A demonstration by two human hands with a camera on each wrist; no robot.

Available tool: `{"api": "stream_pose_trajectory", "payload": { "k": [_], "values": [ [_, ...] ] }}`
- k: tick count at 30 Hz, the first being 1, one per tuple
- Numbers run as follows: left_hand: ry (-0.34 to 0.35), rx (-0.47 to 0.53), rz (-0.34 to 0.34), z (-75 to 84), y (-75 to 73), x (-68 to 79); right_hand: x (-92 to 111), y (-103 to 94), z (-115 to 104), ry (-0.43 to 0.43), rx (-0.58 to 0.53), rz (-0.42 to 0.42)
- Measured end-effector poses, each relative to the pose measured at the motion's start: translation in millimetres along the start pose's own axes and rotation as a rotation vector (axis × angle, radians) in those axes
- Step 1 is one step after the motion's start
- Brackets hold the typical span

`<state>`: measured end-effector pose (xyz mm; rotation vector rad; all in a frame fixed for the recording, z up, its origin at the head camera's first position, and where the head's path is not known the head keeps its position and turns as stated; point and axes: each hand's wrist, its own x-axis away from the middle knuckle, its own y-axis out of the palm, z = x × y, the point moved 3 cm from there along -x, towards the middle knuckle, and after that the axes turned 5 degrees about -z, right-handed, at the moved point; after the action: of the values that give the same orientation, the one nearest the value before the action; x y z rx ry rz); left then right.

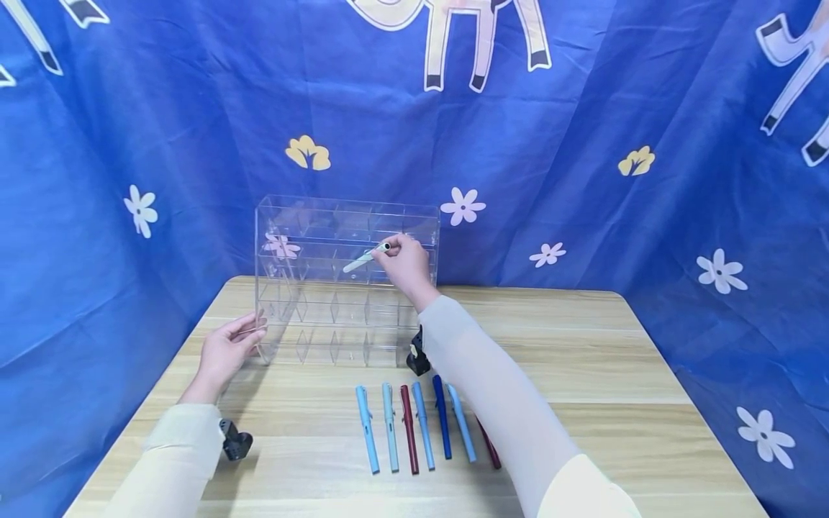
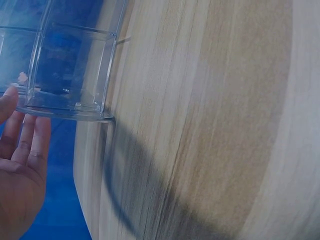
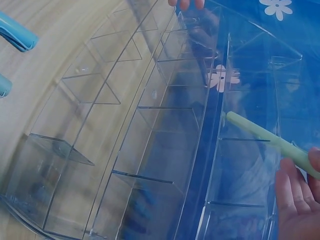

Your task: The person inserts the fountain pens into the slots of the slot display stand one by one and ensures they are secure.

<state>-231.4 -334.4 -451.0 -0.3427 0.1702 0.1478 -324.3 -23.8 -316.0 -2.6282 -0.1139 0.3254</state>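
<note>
A clear plastic rack [image 1: 350, 291] with several rows of divided compartments stands upright at the back of the table. At its left side wall, my left hand [image 1: 228, 351] pinches the edge between thumb and fingers; the left wrist view shows the rack's corner [image 2: 75, 107] there. My right hand [image 1: 406, 266] pinches a pale green pen [image 1: 364, 259] near one end, in front of the upper compartments. Seen from the right wrist, the pen [image 3: 260, 132] slants across a compartment's front, its far end pointing at the rack.
Several pens lie side by side in front of the rack, among them a light blue pen [image 1: 367, 429], a dark red pen [image 1: 409, 429] and a dark blue pen [image 1: 442, 417]. My right forearm passes over the rightmost one. A blue patterned curtain [image 1: 505, 180] hangs behind the table [image 1: 570, 345].
</note>
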Motion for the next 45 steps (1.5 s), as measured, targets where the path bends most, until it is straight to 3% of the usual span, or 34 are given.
{"api": "stream_pose_trajectory", "payload": {
  "k": [6,13,19,25,38,45],
  "values": [
    [-0.006,-0.034,0.007,0.0,0.1,-0.7,-1.7,-0.3,1.4,0.002,0.050,-0.010],
    [0.000,-0.001,0.004,-2.6,0.0,-2.2,-1.1,-2.6,2.3,0.013,0.104,-0.030],
    [0.002,-0.017,0.005,-4.2,-0.7,-3.1,-0.4,-3.8,3.9,0.014,0.030,-0.047],
    [-0.001,-0.022,0.004,-4.1,-0.8,-2.6,-0.7,-6.5,6.6,-0.038,-0.065,-0.009],
    [0.005,0.047,0.005,-5.7,-0.5,-2.0,-3.1,-8.9,9.2,-0.102,0.023,-0.026],
    [-0.015,0.006,0.006,-5.0,-0.8,-1.5,-3.1,-8.8,10.1,-0.113,0.024,-0.043]
  ]
}}
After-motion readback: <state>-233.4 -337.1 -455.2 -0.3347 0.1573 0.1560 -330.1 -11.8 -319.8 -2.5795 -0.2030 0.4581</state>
